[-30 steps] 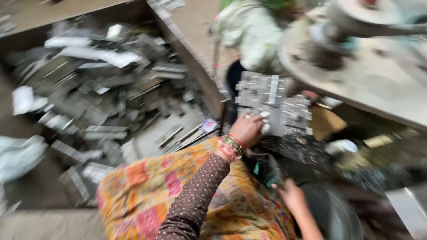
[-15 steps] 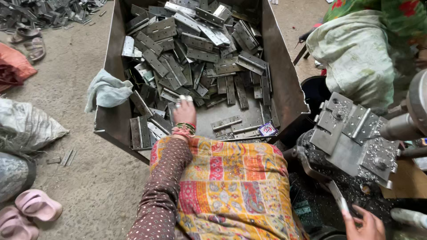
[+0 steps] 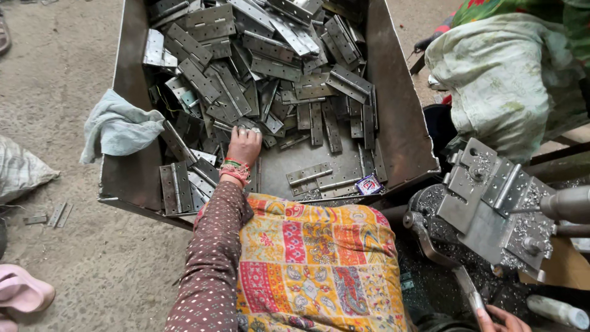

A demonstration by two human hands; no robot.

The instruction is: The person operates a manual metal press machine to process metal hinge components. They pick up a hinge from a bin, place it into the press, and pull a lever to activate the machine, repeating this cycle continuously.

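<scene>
Down among the flat grey steel hinge plates (image 3: 258, 80) I have my left hand (image 3: 244, 146), palm down, its fingers curled over a plate at the near edge of the heap; whether that grip has closed on the plate or only rests on it I cannot tell. Coloured bangles (image 3: 235, 170) ring the wrist behind it, above a brown dotted sleeve (image 3: 212, 264). Around the hand the plates fill a big open sheet-metal bin (image 3: 399, 135), with a bare patch of bin floor just to the right of the hand and a small blue-and-white packet (image 3: 369, 184) beyond that. A pale blue rag (image 3: 120, 128) hangs over the bin's wall to the left of the hand. Well off to the right and nearer me, my right hand (image 3: 499, 320) shows only as fingertips at the frame's bottom edge, touching a thin metal strip (image 3: 468, 290) below a steel jig (image 3: 491, 203) dusted with shavings; its grip is cut off from view.
</scene>
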